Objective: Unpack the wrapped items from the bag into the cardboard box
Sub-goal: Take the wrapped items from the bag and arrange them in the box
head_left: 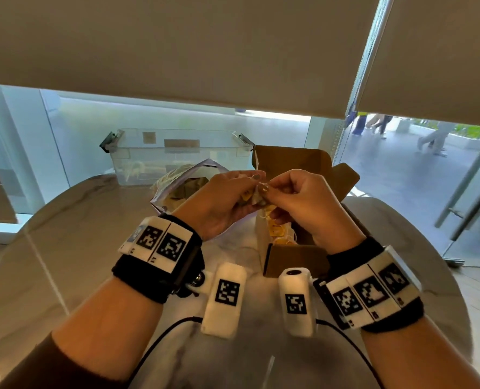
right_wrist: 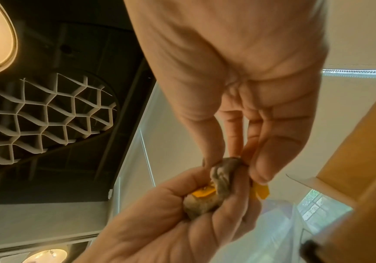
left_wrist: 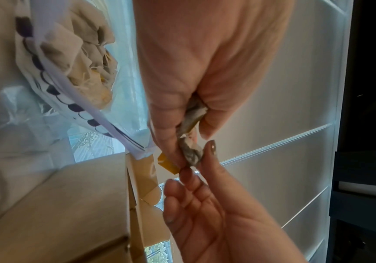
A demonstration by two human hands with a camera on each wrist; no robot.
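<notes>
Head view: both hands (head_left: 261, 197) pinch crumpled grey packet (left_wrist: 191, 153), yellow tag (right_wrist: 203, 193).

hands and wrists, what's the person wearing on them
Each wrist carries a black band with white blocks printed with black square codes: left wrist band, right wrist band. A black cable trails from each. Dark sleeve on the left forearm; painted nails.

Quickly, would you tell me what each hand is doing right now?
Left hand: holds small wrapped items.
Right hand: pinches the same wrapped items, above the cardboard box.
</notes>
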